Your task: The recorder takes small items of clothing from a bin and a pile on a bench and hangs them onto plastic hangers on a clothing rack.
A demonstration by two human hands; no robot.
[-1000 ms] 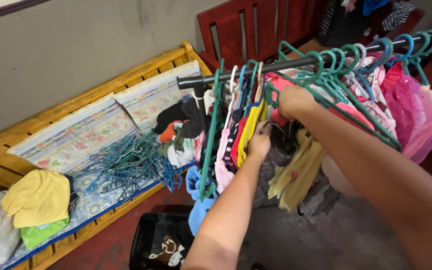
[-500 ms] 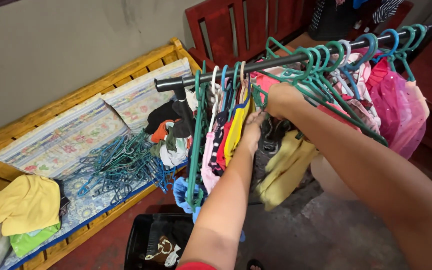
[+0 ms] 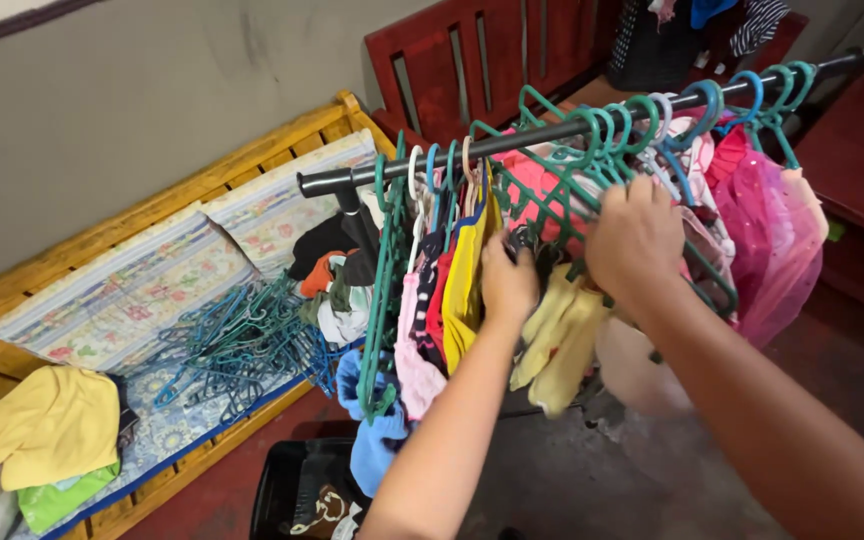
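Observation:
A black clothes rail carries many green and blue plastic hangers with small garments. My left hand reaches up between the clothes and its fingers close on a dark garment just right of a yellow and blue shirt. My right hand grips a green hanger and the clothes on it, a little to the right. A pale yellow garment hangs between and below the two hands. A pink sequinned dress hangs at the rail's right end.
A wooden bench along the wall holds a patterned cushion, a heap of loose blue-green hangers, a clothes pile and a yellow cloth. A black basket stands on the floor. A red bench is behind the rail.
My right hand has slid to the right along the rail, with the green hangers. My left hand has stayed on the dark garment, and the gap around the yellow garment has widened.

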